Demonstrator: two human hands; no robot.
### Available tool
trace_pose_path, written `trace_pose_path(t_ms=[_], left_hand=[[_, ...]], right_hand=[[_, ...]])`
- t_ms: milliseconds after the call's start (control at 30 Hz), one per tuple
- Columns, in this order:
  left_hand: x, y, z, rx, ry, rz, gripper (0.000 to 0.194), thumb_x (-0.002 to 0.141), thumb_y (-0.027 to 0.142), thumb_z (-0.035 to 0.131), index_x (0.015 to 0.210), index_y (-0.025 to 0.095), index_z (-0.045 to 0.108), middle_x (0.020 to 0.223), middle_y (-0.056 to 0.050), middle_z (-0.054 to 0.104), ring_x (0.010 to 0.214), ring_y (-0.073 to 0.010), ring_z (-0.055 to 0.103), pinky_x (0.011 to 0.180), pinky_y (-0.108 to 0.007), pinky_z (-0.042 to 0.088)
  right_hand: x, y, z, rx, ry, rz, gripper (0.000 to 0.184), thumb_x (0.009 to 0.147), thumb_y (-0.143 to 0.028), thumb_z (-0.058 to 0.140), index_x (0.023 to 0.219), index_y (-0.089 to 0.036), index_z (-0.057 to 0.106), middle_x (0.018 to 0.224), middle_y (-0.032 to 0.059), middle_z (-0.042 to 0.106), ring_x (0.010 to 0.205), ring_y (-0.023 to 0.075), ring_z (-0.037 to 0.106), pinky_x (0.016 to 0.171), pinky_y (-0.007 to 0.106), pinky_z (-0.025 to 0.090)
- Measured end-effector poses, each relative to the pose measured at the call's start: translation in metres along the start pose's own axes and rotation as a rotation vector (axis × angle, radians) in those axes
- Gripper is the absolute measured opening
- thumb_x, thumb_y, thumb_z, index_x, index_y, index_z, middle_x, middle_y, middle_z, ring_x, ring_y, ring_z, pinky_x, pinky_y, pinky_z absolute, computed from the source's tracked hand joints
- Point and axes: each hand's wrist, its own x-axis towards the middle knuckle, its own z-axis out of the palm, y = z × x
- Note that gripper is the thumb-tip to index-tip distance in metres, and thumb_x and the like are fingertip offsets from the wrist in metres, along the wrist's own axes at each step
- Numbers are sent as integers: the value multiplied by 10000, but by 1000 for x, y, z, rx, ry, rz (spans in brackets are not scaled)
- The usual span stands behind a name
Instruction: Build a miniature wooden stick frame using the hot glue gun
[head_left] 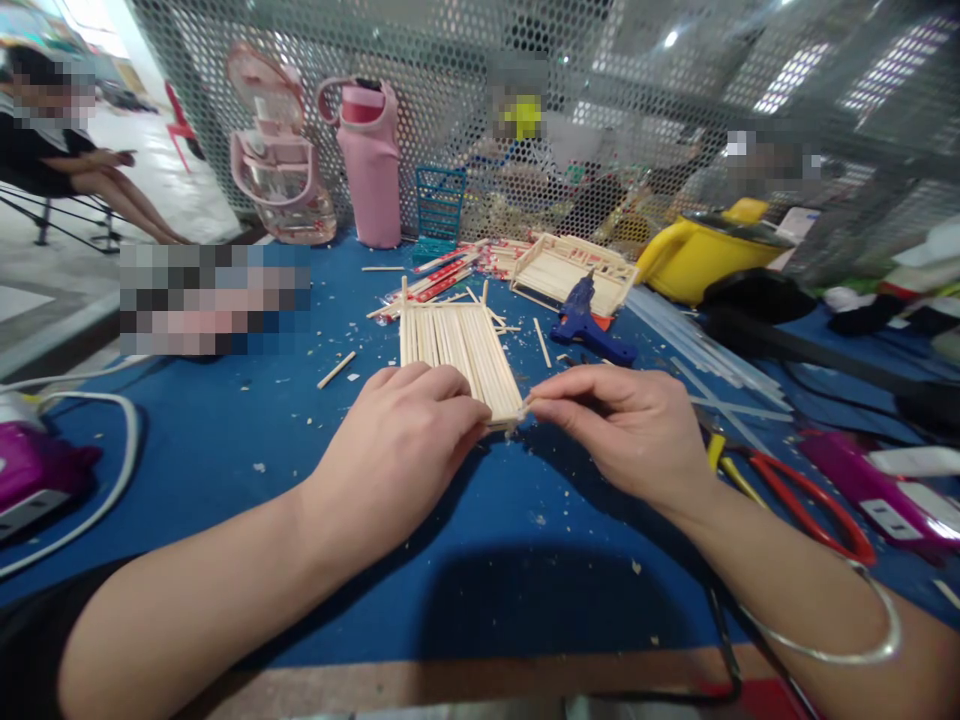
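Observation:
In the middle of the blue table lies a flat panel of wooden sticks (454, 340), laid side by side, with short posts standing up at its far corners. My left hand (409, 440) is closed on the panel's near edge, its fingertips partly hidden. At the panel's near right corner, my right hand (630, 420) pinches a small piece of wooden stick (527, 404) between thumb and forefinger. Beyond the right hand a blue glue gun (589, 325) lies on its side, close to a second stick-built piece with railings (574, 270).
Pink bottles (371, 170), a yellow pot (709, 250) and red-and-white stick wrappers (450, 275) stand or lie at the back by a perforated metal screen. Clear glue sticks (705, 345), red-handled pliers (817, 505) and purple power strips (885, 490) are on the right. A person sits far left.

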Motion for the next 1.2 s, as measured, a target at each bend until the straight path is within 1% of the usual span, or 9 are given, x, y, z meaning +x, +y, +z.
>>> trace_pose_path(t_ms=[267,367,600,767,1000,1200], left_hand=[[1,0,0,-1,-16,-6,219,919,278,498,924,205,705,864,-42,651,805,-205,581,719,-356,452],[1,0,0,-2,-8,-5,213,915,277,506,922,204,705,861,-41,650,807,-206,580,721,-357,454],[1,1,-1,6,-28,-5,222,919,273,500,925,201,710,846,-51,645,801,-195,575,725,-343,449],[0,1,-1,13,-9,-1,227,920,275,498,926,200,712,849,-54,645,798,-193,574,721,-339,451],[1,1,-1,-6,-21,-8,214,913,272,509,921,202,710,859,-49,650,809,-201,583,724,-348,457],[1,0,0,-1,-12,-11,217,914,279,507,911,202,710,857,-49,650,802,-199,581,717,-345,456]], right_hand=[[-1,0,2,17,15,-31,33,777,-220,696,772,-206,726,763,8,747,670,135,674,658,242,534],[-1,-1,3,20,25,-37,31,776,-209,695,762,-211,723,761,8,747,677,140,677,666,251,537],[-1,-2,4,41,51,55,42,779,-242,691,794,-225,726,755,6,742,646,150,671,642,271,553],[-1,-2,3,27,75,63,57,785,-253,686,807,-220,727,752,8,738,635,151,665,643,275,551],[-1,-1,3,4,24,20,36,780,-243,689,780,-225,720,765,3,741,679,157,673,665,275,540],[0,0,3,-1,0,18,45,788,-251,684,770,-223,714,718,-7,727,609,135,647,613,256,520]])
